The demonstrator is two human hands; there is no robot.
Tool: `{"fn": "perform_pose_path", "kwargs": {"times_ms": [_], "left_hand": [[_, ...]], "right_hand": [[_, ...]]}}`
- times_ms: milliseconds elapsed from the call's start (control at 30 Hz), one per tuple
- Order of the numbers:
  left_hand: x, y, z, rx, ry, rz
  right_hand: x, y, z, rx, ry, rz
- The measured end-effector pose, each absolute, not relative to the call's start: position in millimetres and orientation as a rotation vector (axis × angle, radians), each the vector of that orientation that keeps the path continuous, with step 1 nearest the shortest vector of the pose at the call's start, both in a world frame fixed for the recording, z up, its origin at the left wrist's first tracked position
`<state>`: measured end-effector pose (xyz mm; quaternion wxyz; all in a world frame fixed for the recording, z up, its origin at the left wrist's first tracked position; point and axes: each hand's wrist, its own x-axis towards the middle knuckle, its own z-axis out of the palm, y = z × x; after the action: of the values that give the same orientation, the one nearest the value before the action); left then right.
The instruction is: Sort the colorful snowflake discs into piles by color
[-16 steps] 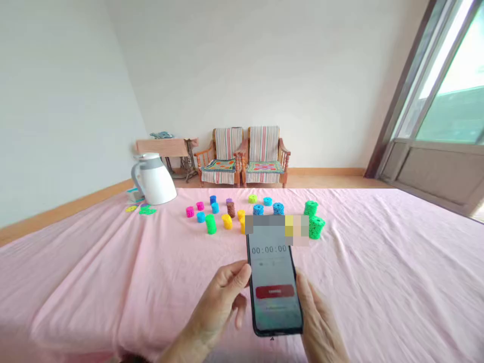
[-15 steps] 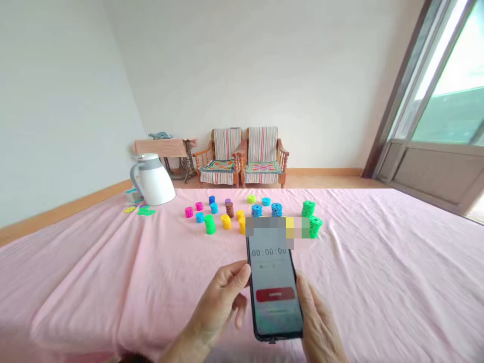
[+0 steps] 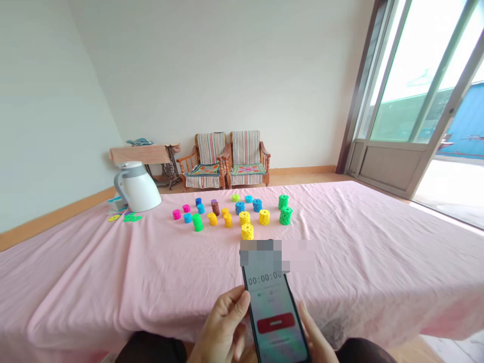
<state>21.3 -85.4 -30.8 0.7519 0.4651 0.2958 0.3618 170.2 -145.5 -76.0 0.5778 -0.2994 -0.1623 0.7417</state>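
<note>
In the head view, holding a phone [image 3: 273,305] with both hands, screen turned toward the wearer, low in the middle, nearer than the closest yellow stack [image 3: 247,232]. With the left hand [image 3: 223,325], gripping narrowly along the left edge, thumb against the rim and fingers curled beneath. With the right hand [image 3: 316,337], closed along the opposite edge, fingers hidden behind the phone; impossible to make out how firmly.

Showing zeros on the readout [image 3: 264,279], last digit partly covered by blocky squares, and below that a red button [image 3: 275,322] with lettering too small to read. Judging by those zeros, probably without any time counted yet.

Beyond, on the pink cloth [image 3: 181,272], already built into short upright stacks by colour: in green [image 3: 197,222], in brown [image 3: 215,208], in pink [image 3: 176,215], in blue [image 3: 239,207] and more besides. Touched by neither hand. Near the white jug [image 3: 142,192], with green pieces [image 3: 132,218] and yellow pieces [image 3: 113,218] lying flat, so perhaps left unstacked. Impossible to judge from here how much else remains.
</note>
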Motion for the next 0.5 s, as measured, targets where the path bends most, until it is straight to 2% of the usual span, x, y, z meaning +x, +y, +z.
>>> {"fn": "perform_pose_path", "kwargs": {"times_ms": [167, 500], "left_hand": [[24, -104, -32, 0.846, 0.686, 0.652], [30, -122, -40, 0.752, 0.591, 0.567]], "right_hand": [[162, -160, -81, -0.334, -0.353, 1.924], [168, -182, -97, -0.260, -0.464, 1.909]]}}
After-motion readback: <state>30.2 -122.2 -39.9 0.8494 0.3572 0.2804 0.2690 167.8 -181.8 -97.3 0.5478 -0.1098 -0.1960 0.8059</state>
